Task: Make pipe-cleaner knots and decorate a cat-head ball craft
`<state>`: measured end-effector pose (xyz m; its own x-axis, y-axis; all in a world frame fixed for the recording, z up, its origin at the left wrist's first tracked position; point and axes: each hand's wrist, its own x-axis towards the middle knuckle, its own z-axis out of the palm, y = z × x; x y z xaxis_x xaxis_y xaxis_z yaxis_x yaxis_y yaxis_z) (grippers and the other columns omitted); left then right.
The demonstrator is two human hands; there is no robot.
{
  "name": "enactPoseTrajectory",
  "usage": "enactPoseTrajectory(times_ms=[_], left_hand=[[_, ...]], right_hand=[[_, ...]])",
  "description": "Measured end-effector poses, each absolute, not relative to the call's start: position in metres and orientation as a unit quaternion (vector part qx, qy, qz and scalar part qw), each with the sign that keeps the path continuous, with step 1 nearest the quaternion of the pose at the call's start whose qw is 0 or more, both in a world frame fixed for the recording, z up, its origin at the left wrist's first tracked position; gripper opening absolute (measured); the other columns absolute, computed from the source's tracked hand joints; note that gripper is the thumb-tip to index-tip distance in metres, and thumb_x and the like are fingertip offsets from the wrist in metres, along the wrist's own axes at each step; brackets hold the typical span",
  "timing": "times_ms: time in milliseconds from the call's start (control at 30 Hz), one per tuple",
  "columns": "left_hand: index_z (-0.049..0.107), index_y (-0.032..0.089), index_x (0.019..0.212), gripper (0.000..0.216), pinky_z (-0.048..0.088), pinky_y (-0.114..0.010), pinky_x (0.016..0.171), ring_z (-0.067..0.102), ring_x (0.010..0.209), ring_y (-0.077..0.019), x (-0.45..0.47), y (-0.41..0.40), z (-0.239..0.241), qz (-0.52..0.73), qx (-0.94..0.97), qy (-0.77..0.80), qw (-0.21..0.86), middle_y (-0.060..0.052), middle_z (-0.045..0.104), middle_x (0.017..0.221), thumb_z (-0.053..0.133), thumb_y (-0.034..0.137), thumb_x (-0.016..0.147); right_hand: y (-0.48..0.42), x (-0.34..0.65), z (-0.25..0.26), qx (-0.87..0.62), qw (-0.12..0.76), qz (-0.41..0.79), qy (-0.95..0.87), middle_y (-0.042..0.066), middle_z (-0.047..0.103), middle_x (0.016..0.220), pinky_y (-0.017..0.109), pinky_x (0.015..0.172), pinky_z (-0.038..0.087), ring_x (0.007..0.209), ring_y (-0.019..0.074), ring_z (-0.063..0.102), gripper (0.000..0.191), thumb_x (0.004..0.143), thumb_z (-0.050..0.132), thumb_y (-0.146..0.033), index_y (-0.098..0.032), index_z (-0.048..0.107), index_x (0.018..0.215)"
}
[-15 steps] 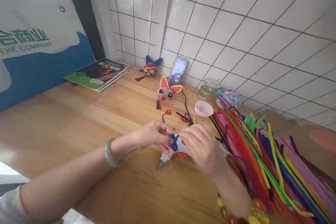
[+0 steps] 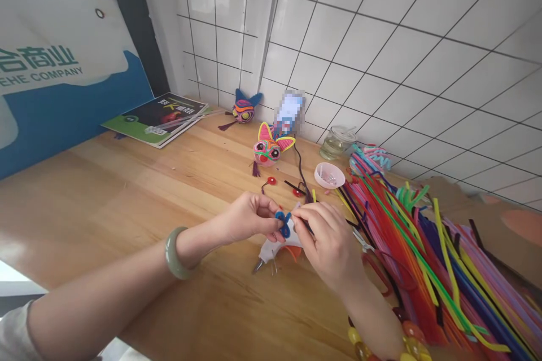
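A small blue pipe cleaner bent into loops (image 2: pixel 284 225) is pinched between the thumb and fingers of my left hand (image 2: pixel 249 220). My right hand (image 2: pixel 326 237) closes its thumb and forefinger on the upper end of the same blue pipe cleaner. Under both hands a white glue gun (image 2: pixel 271 249) with an orange trigger lies on the table, its metal tip toward the left. Just beyond the hands are red round pieces (image 2: pixel 271 180) with dark cord.
Many coloured pipe cleaners (image 2: pixel 406 248) spread over the right side, with scissors (image 2: pixel 376 265) partly among them. Behind stand a pink bowl (image 2: pixel 329 175), a glass jar (image 2: pixel 336 142), two decorated animal heads (image 2: pixel 266 151) and a phone (image 2: pixel 290 113). Booklets (image 2: pixel 158 118) lie at left.
The blue pipe cleaner has turned a little in my fingers and its loops have shifted slightly. Both hands stay in nearly the same place.
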<state>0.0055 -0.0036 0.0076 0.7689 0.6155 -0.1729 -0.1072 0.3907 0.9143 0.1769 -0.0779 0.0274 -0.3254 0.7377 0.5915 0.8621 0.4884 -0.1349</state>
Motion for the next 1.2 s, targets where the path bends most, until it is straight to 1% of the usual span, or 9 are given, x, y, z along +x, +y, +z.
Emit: enactPoseTrajectory(times_ms=[100,233,400,567,867,1067,1200], left_hand=[[0.063,0.011,0.072,0.026,0.055,-0.02,0.058,0.067,0.056,-0.0116,0.0046,-0.003,0.008,0.228,0.505,0.256,0.792,-0.003,0.071,0.062,0.079,0.029,0.064],[0.063,0.011,0.073,0.022,0.055,-0.02,0.059,0.068,0.058,-0.0124,0.0035,-0.0016,0.0085,0.208,0.504,0.263,0.796,-0.003,0.071,0.064,0.078,0.026,0.064],[0.064,0.011,0.073,0.018,0.055,-0.021,0.059,0.068,0.059,-0.0133,0.0033,-0.0008,0.0079,0.192,0.508,0.269,0.795,-0.004,0.071,0.064,0.076,0.022,0.065],[0.064,0.011,0.075,0.018,0.055,-0.022,0.059,0.069,0.059,-0.0138,0.0014,-0.0009,0.0074,0.184,0.502,0.27,0.801,-0.004,0.072,0.064,0.075,0.021,0.065],[0.065,0.01,0.073,0.022,0.055,-0.022,0.06,0.068,0.058,-0.0131,0.0035,-0.0012,0.0081,0.191,0.505,0.272,0.797,-0.005,0.071,0.064,0.078,0.026,0.063],[0.063,0.011,0.071,0.027,0.055,-0.021,0.058,0.068,0.058,-0.0136,0.0045,-0.0017,0.0076,0.218,0.485,0.279,0.799,-0.003,0.07,0.063,0.08,0.028,0.061],[0.062,0.011,0.071,0.025,0.056,-0.023,0.06,0.069,0.059,-0.0138,0.0049,-0.0021,0.0065,0.235,0.477,0.281,0.799,-0.003,0.07,0.063,0.079,0.027,0.063]], right_hand=[[-0.0787,0.1781,0.0281,-0.49,0.295,-0.098,-0.814,0.009,0.064,0.086,0.036,0.076,0.044,0.084,0.0207,0.057,0.01,0.09,0.05,-0.01,-0.013,0.058,0.093],[-0.0797,0.1822,0.0312,-0.466,0.258,-0.099,-0.84,0.008,0.063,0.086,0.035,0.074,0.042,0.083,0.0203,0.055,0.018,0.091,0.048,-0.01,-0.014,0.061,0.102],[-0.0797,0.1845,0.0338,-0.459,0.239,-0.107,-0.849,0.007,0.063,0.085,0.035,0.072,0.039,0.079,0.0196,0.053,0.016,0.092,0.048,-0.013,-0.013,0.062,0.099],[-0.0792,0.1846,0.0346,-0.451,0.222,-0.125,-0.856,0.007,0.064,0.083,0.035,0.069,0.036,0.078,0.0197,0.054,0.014,0.091,0.048,-0.012,-0.013,0.062,0.096],[-0.0784,0.1788,0.0344,-0.45,0.236,-0.134,-0.851,0.007,0.065,0.081,0.035,0.07,0.038,0.079,0.0202,0.056,0.013,0.091,0.048,-0.012,-0.012,0.062,0.091],[-0.0789,0.1795,0.0302,-0.498,0.284,-0.132,-0.808,0.008,0.065,0.081,0.035,0.072,0.044,0.08,0.0204,0.06,0.009,0.09,0.053,-0.016,-0.014,0.062,0.089],[-0.0791,0.1778,0.027,-0.517,0.296,-0.12,-0.794,0.008,0.066,0.084,0.033,0.072,0.048,0.08,0.0196,0.063,0.012,0.091,0.05,-0.016,-0.016,0.062,0.09]])
